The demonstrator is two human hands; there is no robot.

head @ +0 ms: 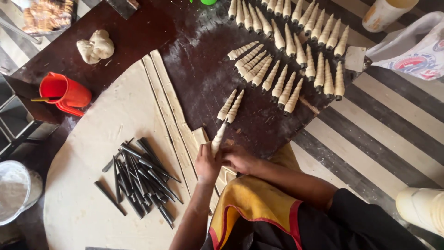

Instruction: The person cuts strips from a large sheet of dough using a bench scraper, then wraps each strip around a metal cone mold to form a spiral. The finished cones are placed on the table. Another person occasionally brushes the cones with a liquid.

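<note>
A red plastic jug (64,92) is seen at the left, with a thin yellow stick inside it. A round white tub (16,190) is seen at the bottom left corner, and pale powder is in it. A clear bag of brown baked pieces (47,15) is seen at the top left.

The work is done on a dark brown wooden table (138,32). Most of its left half is covered by a big flat sheet of pale dough (88,176), and long thin strips (171,111) have been cut along its right edge. A floor with dark and pale stripes (384,134) is seen to the right.

A dough-wrapped cone (218,139) is held near the table's front edge. The left hand (206,164) is closed around its wide end, and the right hand (240,159) is pressed against it from the other side, fingers curled. Whether the right hand grips it cannot be told.

Two finished cones (230,106) lie just above, and many more rows of wrapped cones (291,51) lie farther back. A pile of dark metal cone moulds (138,178) rests on the dough sheet, left of the hands. A lump of spare dough (95,45) sits near the far left edge. A white bag (416,46) lies on the floor at the top right.
</note>
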